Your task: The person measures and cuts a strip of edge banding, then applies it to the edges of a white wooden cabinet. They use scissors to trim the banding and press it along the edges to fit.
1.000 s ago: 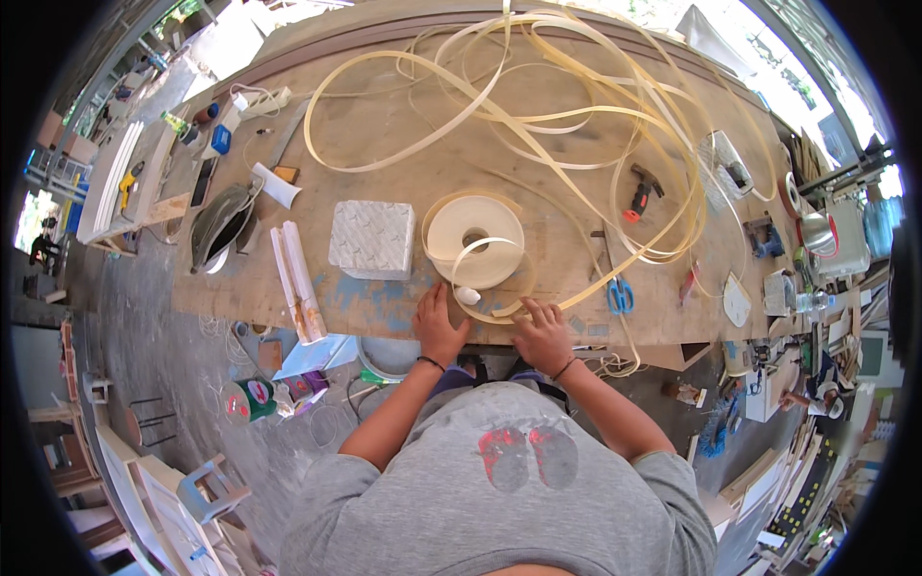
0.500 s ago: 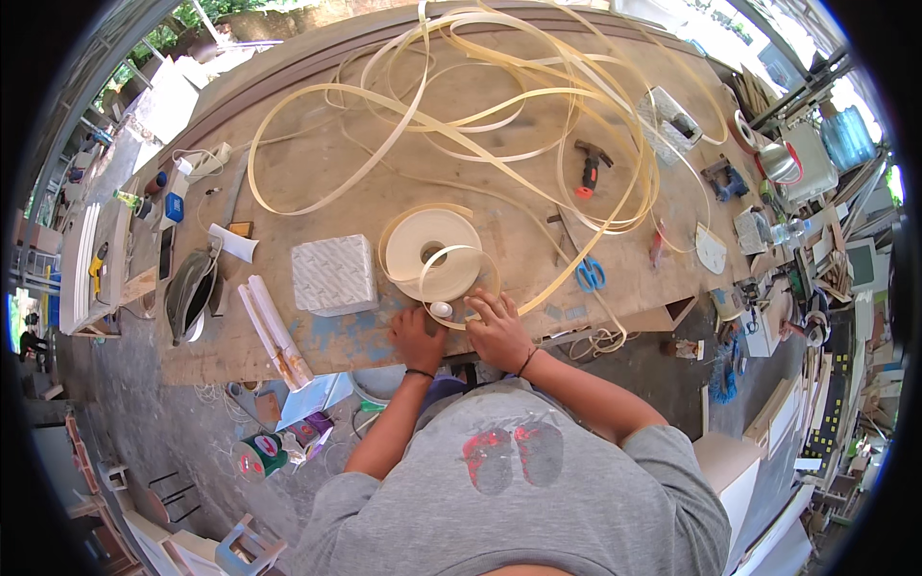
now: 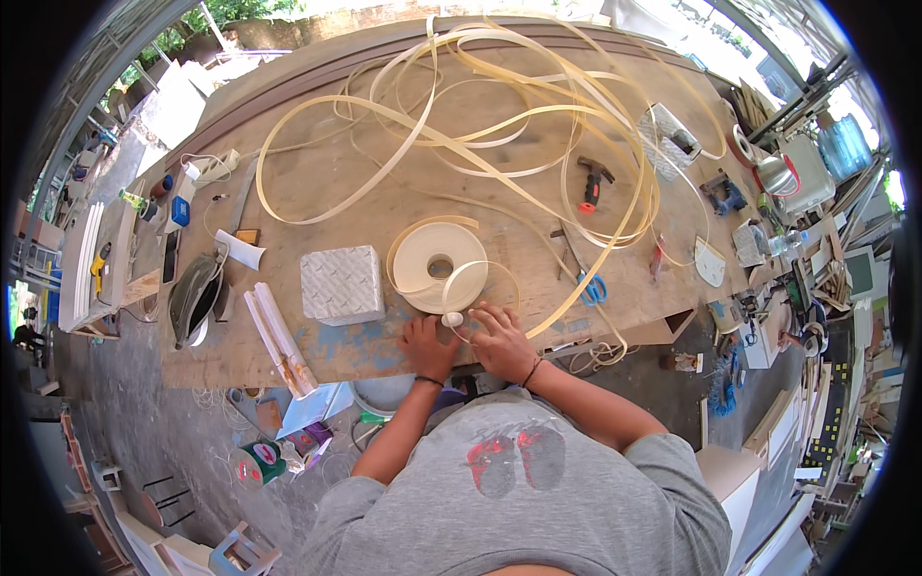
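A wide, pale roll of edging strip (image 3: 415,279) lies flat on the wooden workbench, near its front edge. Just in front of it, a small, tightly wound coil of strip (image 3: 452,319) sits between my two hands. My left hand (image 3: 429,349) closes in at the coil's left side, its fingers curled and partly hidden. From the right, my right hand (image 3: 502,348) pinches the strip beside the coil, fingers bent over it. Long loose loops of the strip (image 3: 523,180) spread over the far half of the bench and run down to my right hand.
Left of the roll sits a silvery patterned block (image 3: 342,285), with a white channel piece (image 3: 280,338) nearer the edge. A hammer (image 3: 594,184) and blue-handled scissors (image 3: 593,289) lie to the right. An open dark pouch (image 3: 197,300) rests at the left edge.
The whole view has shifted slightly, moving the bench things a little rightward and down. Both hands stay at the small coil, with the right fingers slightly rearranged.
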### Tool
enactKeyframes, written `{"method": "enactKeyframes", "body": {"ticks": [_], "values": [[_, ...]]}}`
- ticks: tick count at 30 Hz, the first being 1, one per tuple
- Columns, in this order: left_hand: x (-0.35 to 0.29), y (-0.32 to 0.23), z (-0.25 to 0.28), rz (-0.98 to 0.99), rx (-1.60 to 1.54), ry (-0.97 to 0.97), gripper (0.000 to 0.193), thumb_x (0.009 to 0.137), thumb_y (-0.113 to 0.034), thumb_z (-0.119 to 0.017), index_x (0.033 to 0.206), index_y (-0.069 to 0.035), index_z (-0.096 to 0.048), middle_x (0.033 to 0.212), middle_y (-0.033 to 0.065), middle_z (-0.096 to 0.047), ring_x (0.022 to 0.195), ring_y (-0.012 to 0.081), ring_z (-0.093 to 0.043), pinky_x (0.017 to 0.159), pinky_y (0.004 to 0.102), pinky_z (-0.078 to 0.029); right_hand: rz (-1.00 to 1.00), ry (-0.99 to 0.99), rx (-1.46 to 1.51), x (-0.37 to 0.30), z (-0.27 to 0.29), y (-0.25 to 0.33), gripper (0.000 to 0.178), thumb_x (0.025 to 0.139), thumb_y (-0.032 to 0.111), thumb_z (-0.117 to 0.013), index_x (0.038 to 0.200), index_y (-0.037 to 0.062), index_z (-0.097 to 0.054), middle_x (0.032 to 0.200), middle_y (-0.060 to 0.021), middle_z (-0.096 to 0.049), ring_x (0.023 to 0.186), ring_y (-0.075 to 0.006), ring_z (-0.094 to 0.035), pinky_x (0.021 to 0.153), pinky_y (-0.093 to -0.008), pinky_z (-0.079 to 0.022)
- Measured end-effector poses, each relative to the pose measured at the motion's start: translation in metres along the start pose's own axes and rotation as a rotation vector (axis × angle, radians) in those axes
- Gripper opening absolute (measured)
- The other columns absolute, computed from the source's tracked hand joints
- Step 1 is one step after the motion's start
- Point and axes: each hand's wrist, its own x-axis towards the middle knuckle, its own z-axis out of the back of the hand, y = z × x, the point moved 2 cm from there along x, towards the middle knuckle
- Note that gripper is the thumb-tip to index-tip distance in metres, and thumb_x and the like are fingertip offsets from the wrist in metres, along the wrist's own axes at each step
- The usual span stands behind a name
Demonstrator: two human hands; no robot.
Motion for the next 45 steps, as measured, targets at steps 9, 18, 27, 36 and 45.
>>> {"method": "enactKeyframes", "body": {"ticks": [9, 18, 27, 36, 45], "values": [[0.005, -0.007, 0.009, 0.031, -0.023, -0.051, 0.046, 0.067, -0.051, -0.072, 0.091, -0.014, -0.062, 0.085, 0.0070, -0.061, 0.085, 0.0273, -0.059, 0.073, 0.0463, -0.039, 0.009, 0.012, 0.129, 0.010, 0.003, 0.020, 0.021, 0.074, 0.015, -0.065, 0.094, 0.0129, -0.068, 0.125, -0.0143, -0.055, 0.125, -0.0355, -0.045, 0.102, -0.0499, -0.034], [-0.008, 0.015, 0.043, 0.117, 0.008, -0.069, 0.039, 0.069, -0.041, -0.070, 0.097, -0.015, -0.064, 0.097, 0.0025, -0.061, 0.096, 0.0217, -0.057, 0.080, 0.0430, -0.037, 0.042, 0.048, 0.312, 0.026, 0.049, 0.031, 0.018, 0.078, 0.011, -0.068, 0.094, 0.0026, -0.066, 0.121, -0.0203, -0.058, 0.108, -0.0396, -0.058, 0.089, -0.0478, -0.047], [-0.031, 0.069, 0.095, 0.330, 0.102, -0.210, 0.042, 0.069, -0.037, -0.072, 0.102, -0.012, -0.063, 0.103, 0.0047, -0.062, 0.097, 0.0245, -0.057, 0.083, 0.0442, -0.037, -0.133, -0.122, 0.118, 0.061, 0.137, -0.008, 0.033, 0.088, 0.005, -0.060, 0.117, -0.0102, -0.057, 0.124, -0.0254, -0.057, 0.112, -0.0404, -0.056, 0.090, -0.0411, -0.049], [-0.023, 0.088, 0.100, 0.469, 0.102, -0.301, 0.043, 0.072, -0.035, -0.071, 0.108, -0.012, -0.063, 0.104, 0.0047, -0.061, 0.102, 0.0255, -0.056, 0.087, 0.0444, -0.036, -0.212, -0.125, 0.092, 0.065, 0.179, -0.075, 0.033, 0.087, 0.002, -0.057, 0.117, -0.0122, -0.054, 0.121, -0.0283, -0.056, 0.107, -0.0428, -0.056, 0.084, -0.0419, -0.047], [-0.025, 0.090, 0.086, 0.568, 0.048, -0.324, 0.049, 0.073, -0.034, -0.070, 0.115, -0.013, -0.058, 0.110, 0.0054, -0.059, 0.110, 0.0266, -0.053, 0.096, 0.0453, -0.031, -0.651, -0.164, 0.330, 0.031, 0.316, -0.230, 0.039, 0.094, 0.021, -0.057, 0.130, 0.0044, -0.053, 0.120, -0.0063, -0.060, 0.070, -0.0055, -0.059, 0.047, -0.0170, -0.039]]}}
